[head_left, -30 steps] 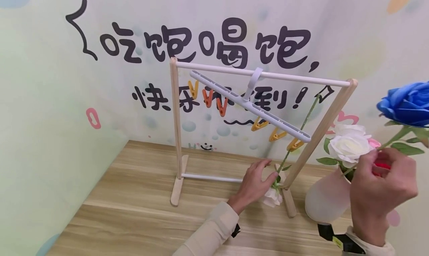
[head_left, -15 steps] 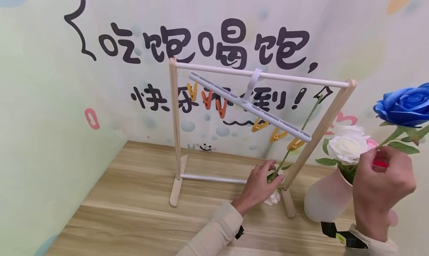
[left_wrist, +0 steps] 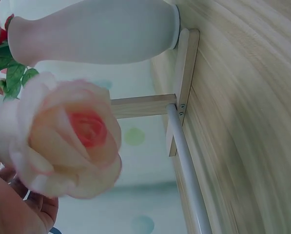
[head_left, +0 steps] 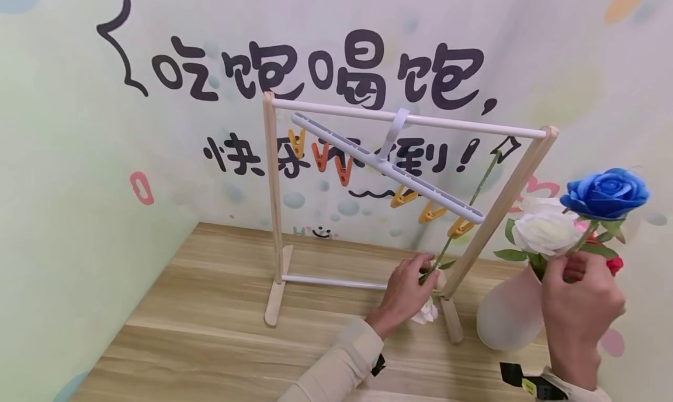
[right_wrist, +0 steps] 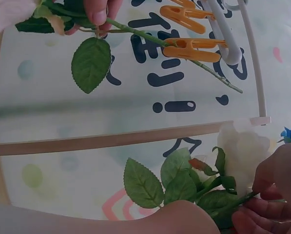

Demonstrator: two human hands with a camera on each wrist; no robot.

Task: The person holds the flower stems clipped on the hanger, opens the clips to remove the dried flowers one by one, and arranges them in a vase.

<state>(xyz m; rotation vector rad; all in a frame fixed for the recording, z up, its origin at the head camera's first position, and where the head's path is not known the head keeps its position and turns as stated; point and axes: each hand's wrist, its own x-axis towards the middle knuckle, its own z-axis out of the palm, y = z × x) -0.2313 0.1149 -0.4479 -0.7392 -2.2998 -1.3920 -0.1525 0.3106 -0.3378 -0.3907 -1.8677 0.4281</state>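
Note:
My left hand (head_left: 405, 294) pinches the stem of a pale pink rose (left_wrist: 62, 141), held bloom down beside the rack's right foot. Its green stem slants up past the end clothespin (head_left: 461, 228) on the hanger (head_left: 389, 167); in the right wrist view this stem (right_wrist: 135, 31) crosses the yellow-orange clothespin. Over at the right, my right hand (head_left: 583, 300) grips the stem of a blue rose (head_left: 604, 194), bloom up, above the vase (head_left: 510, 314). A white rose (head_left: 547, 229) stands in the vase, with red and pink blooms partly hidden behind the right hand.
A wooden rack (head_left: 270, 186) with a white top bar (head_left: 336, 110) carries the hanger, which slants across it with several yellow and orange clothespins. The rack's right post (head_left: 489, 227) rises between the two hands. Behind the wooden table (head_left: 221, 343) is a printed wall.
The right hand has brought the blue rose left and down, closer over the vase. My left hand has shifted slightly right along the pink rose, which stays bloom down.

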